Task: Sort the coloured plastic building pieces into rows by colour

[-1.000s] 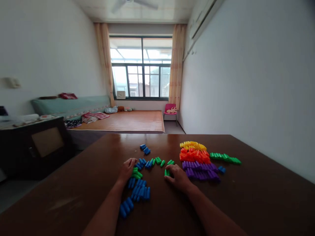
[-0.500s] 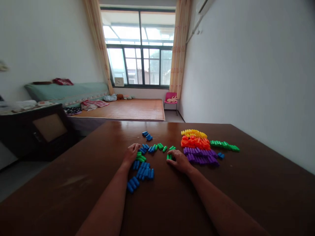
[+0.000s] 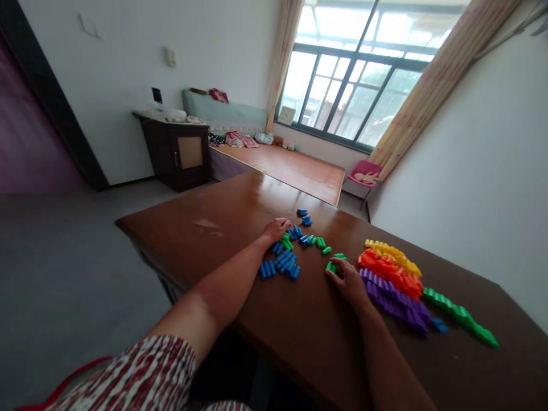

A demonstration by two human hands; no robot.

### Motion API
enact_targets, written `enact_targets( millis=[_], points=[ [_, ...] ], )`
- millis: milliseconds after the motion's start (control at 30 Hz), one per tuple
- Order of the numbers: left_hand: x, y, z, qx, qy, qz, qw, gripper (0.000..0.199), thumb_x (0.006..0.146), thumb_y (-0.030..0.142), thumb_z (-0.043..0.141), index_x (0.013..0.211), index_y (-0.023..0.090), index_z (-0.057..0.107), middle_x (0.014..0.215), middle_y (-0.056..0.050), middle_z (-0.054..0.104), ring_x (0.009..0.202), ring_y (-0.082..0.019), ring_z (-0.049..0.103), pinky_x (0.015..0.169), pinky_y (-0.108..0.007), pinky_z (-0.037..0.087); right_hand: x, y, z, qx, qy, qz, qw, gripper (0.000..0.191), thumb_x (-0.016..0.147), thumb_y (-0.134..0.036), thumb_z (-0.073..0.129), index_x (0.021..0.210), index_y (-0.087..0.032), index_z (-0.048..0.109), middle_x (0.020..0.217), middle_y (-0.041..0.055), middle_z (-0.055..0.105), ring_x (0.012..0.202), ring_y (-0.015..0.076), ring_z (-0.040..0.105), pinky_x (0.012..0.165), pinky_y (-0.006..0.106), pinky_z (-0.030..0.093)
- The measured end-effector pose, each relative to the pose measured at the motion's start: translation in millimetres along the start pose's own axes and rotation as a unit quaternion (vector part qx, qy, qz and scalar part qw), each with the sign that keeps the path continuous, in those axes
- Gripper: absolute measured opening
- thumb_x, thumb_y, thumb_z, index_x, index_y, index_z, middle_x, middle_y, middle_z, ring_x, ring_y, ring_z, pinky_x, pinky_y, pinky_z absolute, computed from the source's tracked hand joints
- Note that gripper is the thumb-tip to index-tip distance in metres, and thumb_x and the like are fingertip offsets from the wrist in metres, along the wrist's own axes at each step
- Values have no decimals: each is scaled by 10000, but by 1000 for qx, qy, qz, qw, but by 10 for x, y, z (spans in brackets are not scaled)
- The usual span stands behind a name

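Observation:
My left hand (image 3: 276, 229) rests at the upper left of a loose pile of blue pieces (image 3: 286, 261), with small green pieces (image 3: 286, 242) just beside it; its fingers are bent, and whether they hold anything is too small to tell. My right hand (image 3: 346, 278) lies over a few green pieces (image 3: 331, 266), thumb and fingers apart around them. Between the hands are more green pieces (image 3: 321, 243). Right of my right hand are rows of yellow (image 3: 394, 253), orange (image 3: 389, 270) and purple pieces (image 3: 394, 299), and a green row (image 3: 460, 314).
The brown table (image 3: 205, 228) has its left corner and near edge in view. Two small blue groups lie apart, one beyond the hands (image 3: 305, 218) and one by the purple rows (image 3: 439, 325). Past the table are a bed (image 3: 291, 165), a dark cabinet (image 3: 171, 154) and a pink chair (image 3: 366, 171).
The view has turned left and tilted, so the table appears slanted and more of the room's left side shows. Both hands remain near the same pieces.

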State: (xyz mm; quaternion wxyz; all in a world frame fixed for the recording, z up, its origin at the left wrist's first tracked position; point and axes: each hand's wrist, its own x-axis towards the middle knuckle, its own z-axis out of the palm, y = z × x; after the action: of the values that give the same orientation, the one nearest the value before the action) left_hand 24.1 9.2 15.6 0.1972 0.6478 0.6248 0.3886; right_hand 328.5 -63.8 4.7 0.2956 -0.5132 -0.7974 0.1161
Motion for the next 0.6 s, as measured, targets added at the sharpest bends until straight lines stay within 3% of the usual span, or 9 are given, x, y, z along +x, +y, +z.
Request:
enact_targets(
  millis=[233,367,467,600],
  points=[
    [-7,-13,25,3,3,15,1000,402,916,427,417,921,172,729,878,-49,732,795,-170,642,708,-258,473,-5,11,-57,-24,-28,-27,999,518,800,-548,567,1147,-169,634,974,110,676,883,260,599,822,410,475],
    [-23,8,3,10,-13,43,999,442,896,492,429,900,172,734,829,-45,722,756,-175,628,685,-263,464,8,-103,-126,-7,-17,-38,999,476,809,-540,555,1104,-180,654,979,111,679,850,248,610,815,414,481],
    [-26,28,-8,5,-25,49,998,449,902,486,413,921,175,737,863,-52,728,796,-181,635,703,-260,467,19,-256,-367,25,19,8,999,507,783,-558,601,1134,-195,647,961,95,681,762,215,620,738,382,505],
    [-20,40,-15,22,-27,44,998,453,910,467,389,947,178,736,931,-61,737,863,-194,640,732,-256,473,1,-227,-978,89,84,88,988,564,762,-578,638,1181,-200,633,880,68,691,730,194,630,667,337,526]
  ],
)
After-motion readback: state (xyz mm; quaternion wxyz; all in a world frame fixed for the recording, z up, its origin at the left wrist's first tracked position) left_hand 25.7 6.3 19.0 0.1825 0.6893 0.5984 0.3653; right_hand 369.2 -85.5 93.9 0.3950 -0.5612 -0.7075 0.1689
